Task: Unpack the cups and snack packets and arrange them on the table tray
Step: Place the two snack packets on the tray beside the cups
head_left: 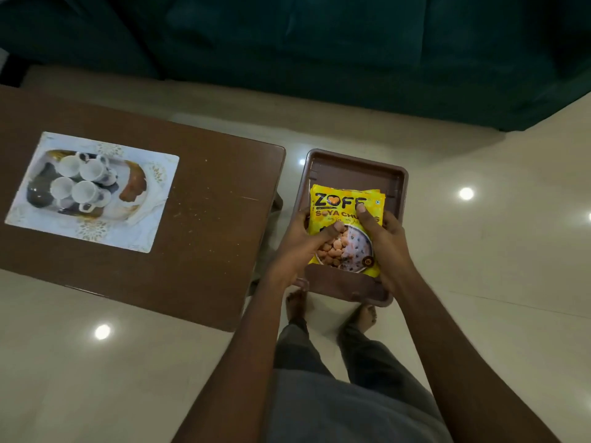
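Table (208,219) of dark wood fills the left of the view, its right end just beside a brown crate (351,167) that sits in front of the person's feet on the pale floor (479,251). On the table's left half lies the white patterned tray (156,203), well apart from the crate. Four cups (80,180) stand clustered in its left and middle part. Its right side looks freer, though a brownish patch there may be pattern or object; I cannot tell.

Over the crate is a stack of yellow snack packets (343,203), its long axis running away from the person. Left hand (300,241) grips the stack's left edge, thumb on the printed face, and right hand (383,238) grips the right edge the same way. Both are clamped on the stack. Whether the stack rests on the crate floor or is already clear of it is not visible.

My judgement is that the carry goes leftward, over the crate wall and the table's right edge. The left hand is the nearer to the tray, and the bare tabletop between gives open room
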